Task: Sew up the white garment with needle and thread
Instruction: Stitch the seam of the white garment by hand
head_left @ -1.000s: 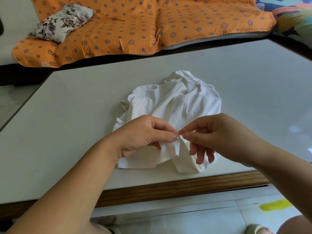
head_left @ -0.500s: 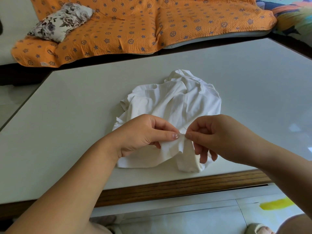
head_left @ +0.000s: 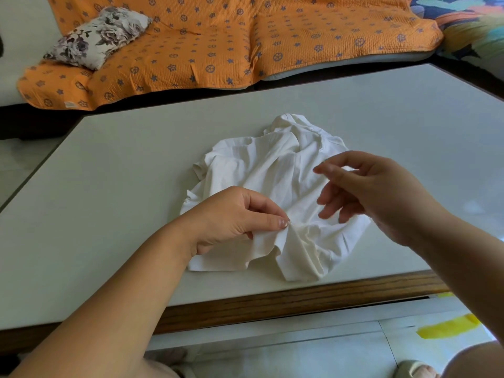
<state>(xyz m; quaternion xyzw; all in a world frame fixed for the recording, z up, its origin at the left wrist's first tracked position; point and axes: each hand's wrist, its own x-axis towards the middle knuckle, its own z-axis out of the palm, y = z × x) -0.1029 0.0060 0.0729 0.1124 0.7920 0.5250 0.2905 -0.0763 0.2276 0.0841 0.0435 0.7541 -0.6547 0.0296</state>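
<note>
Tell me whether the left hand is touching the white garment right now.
Touching. The head view shows the left hand pinching a raised fold of the white garment between thumb and forefinger, with no gap between them.

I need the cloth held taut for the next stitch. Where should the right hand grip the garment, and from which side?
Pinch the raised fold of the garment just right of the left hand's pinch, coming from the right and above. The cloth stands up in a ridge there, and the left hand blocks its left side. The right hand hovers above it.
</note>
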